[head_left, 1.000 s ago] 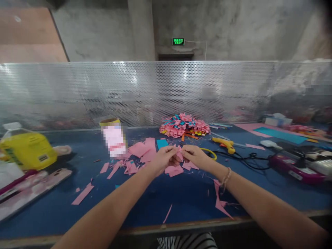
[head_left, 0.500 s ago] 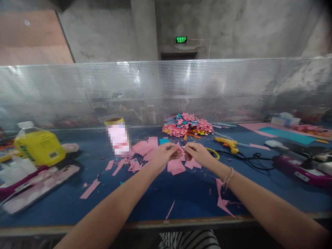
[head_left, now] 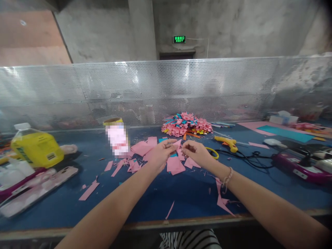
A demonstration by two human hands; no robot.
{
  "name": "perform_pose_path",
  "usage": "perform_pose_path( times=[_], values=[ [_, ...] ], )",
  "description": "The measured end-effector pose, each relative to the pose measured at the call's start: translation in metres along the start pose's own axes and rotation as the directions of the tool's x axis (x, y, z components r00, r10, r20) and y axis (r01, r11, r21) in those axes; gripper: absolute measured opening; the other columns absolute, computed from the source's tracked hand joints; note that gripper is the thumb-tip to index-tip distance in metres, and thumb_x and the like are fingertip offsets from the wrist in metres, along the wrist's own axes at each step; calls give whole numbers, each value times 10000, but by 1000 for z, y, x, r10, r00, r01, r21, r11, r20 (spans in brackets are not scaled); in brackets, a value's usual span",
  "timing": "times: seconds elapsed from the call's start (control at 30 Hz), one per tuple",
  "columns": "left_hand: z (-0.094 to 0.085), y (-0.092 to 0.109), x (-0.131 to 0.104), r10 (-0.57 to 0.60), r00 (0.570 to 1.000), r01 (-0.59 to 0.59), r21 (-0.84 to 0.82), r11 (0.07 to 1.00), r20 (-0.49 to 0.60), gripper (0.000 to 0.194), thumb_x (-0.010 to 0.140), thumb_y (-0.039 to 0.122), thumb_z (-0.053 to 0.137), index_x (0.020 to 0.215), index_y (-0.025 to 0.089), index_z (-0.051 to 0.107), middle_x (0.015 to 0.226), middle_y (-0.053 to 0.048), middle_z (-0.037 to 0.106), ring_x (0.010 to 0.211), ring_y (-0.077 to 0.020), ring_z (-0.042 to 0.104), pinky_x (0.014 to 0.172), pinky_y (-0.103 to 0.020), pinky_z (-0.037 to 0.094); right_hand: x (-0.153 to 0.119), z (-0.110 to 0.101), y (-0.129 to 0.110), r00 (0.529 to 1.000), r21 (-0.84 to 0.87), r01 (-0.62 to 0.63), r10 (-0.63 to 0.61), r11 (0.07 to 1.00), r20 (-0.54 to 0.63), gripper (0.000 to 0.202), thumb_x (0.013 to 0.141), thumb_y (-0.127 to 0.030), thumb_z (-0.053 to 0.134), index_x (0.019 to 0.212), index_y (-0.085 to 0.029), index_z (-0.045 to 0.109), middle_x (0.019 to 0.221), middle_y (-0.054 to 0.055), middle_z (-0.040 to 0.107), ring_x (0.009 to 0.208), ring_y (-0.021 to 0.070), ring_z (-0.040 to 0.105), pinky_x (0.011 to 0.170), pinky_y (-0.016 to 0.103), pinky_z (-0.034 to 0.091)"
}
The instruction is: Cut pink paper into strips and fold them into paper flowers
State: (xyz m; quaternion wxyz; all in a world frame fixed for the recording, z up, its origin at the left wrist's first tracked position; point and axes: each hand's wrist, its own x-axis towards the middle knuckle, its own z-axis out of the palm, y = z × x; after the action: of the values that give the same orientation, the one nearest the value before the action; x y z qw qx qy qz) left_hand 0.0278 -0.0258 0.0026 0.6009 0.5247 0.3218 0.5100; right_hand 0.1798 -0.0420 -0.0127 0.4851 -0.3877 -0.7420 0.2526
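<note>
Between the thumb and fingers of my left hand (head_left: 163, 154) is a small piece of pink paper (head_left: 177, 144), its pointed corner sticking up toward the right. My right hand (head_left: 196, 152) is just beside it, thumb and fingertips pinched together; whatever they hold, if anything, is too small to make out. Below both hands lie loose pink paper pieces (head_left: 176, 166) on the blue tabletop (head_left: 155, 204). More pink sheets (head_left: 142, 148) are heaped left of my left hand. Behind the hands sits a pile of fringed pink, blue and yellow paper (head_left: 185, 124).
A yellow glue gun (head_left: 228, 141) and black cables lie to the right, near a purple power strip (head_left: 298, 167). On the left stand a bottle of yellow liquid (head_left: 36, 145) and a phone (head_left: 41, 190). A roll (head_left: 112, 121) and perforated metal screen (head_left: 145, 79) are behind.
My hands have drawn slightly apart at the fingertips. The pink paper in my left hand now shows more clearly. The whole view has shifted a little.
</note>
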Motion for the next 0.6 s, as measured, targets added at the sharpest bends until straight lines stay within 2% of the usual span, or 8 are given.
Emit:
perform_pose_path(
  times=[0.1,0.2,0.4,0.6],
  values=[
    [2,0,0,-2,1000,3,-62,998,21,195,548,175,677,706,121,576,618,16,563,581,-50,511,620,-196,410,0,-1,3,1000,-72,4,-5,997,-20,60,714,-241,479,717,-188,507,652,1,539,600,120,529,566,248,443],
    [2,0,0,-7,1000,8,-77,997,14,198,532,169,685,680,117,564,613,19,560,586,-54,514,632,-204,413,2,-1,6,1000,-68,-11,9,998,-28,55,707,-236,486,725,-188,506,651,-5,539,604,119,532,570,249,445],
    [2,-3,-1,14,996,-8,-61,998,90,192,552,173,673,675,120,536,584,33,528,562,-51,498,600,-200,401,4,1,5,996,76,-84,82,994,30,84,727,-266,471,732,-186,498,632,-10,529,598,116,538,559,246,468],
    [2,-4,-1,-25,995,27,-12,1000,97,200,561,193,669,662,118,513,579,33,509,546,-51,491,606,-219,404,2,-1,-2,992,171,-121,115,978,46,73,717,-261,487,728,-190,499,627,-13,524,581,108,533,552,244,478]
  ],
)
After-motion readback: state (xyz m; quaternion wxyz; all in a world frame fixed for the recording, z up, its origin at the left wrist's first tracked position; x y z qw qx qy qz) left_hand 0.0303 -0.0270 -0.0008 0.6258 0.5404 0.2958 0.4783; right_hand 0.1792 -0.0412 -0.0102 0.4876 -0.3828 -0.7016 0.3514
